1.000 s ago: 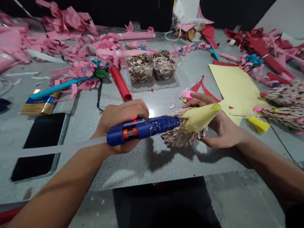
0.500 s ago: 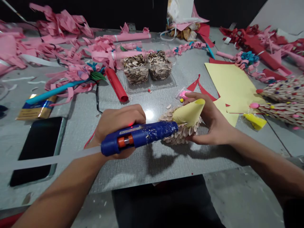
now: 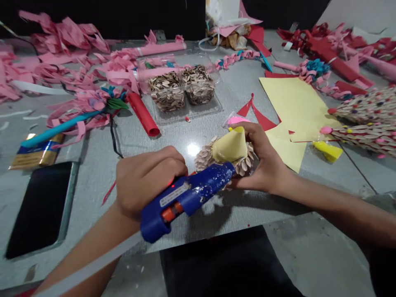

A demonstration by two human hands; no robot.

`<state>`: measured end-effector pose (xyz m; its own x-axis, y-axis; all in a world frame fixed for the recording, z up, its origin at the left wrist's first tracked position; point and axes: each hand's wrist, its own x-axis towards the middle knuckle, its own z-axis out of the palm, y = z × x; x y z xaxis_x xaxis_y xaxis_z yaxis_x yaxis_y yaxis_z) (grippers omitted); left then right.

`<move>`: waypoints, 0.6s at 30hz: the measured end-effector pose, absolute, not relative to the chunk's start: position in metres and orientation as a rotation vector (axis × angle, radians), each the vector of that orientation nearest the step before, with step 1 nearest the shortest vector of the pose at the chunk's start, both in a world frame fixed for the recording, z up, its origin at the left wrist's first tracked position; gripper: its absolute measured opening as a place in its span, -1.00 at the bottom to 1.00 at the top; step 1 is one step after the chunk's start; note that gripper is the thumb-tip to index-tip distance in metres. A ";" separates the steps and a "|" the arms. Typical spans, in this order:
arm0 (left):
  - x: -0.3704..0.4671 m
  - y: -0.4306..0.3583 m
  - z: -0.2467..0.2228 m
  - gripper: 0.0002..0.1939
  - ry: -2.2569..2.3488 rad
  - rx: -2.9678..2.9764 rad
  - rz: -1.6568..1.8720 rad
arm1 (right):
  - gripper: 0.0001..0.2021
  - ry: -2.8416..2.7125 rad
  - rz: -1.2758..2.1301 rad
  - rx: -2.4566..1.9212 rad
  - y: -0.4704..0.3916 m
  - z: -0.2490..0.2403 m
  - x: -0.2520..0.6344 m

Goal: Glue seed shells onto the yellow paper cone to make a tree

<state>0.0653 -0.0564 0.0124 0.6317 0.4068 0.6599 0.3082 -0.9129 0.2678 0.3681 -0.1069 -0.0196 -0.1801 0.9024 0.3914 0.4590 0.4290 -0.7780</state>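
My left hand is closed round a blue hot glue gun, with a long white glue stick trailing from its rear. The gun's nozzle points right, close to the lower edge of the bare part of a yellow paper cone. Rows of pale seed shells cover the cone lower down. My right hand grips the cone from its right side, thumb in front and fingers behind. The gun hides part of the shell rows, so I cannot tell whether its tip touches the paper.
A clear plastic box of seed shells stands behind my hands. Two shell-covered cones lie at right beside yellow paper sheets. A phone and a gold-blue pack are at left. Pink paper strips cover the back.
The glue gun has tilted, its rear swinging down towards me and its nozzle angling upward. The cone has turned more upright in my right hand. The whole view has shifted slightly.
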 end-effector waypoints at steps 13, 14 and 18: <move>0.055 -0.065 0.018 -0.77 0.689 2.912 1.141 | 0.02 -1.712 0.642 -1.169 -0.104 -0.025 0.368; 0.052 -0.064 0.016 -0.79 0.706 2.882 1.134 | 0.02 -1.708 0.649 -1.172 -0.104 -0.024 0.368; 0.038 -0.053 -0.002 -0.91 0.736 2.760 1.105 | -0.02 -1.704 0.692 -1.192 -0.104 -0.021 0.372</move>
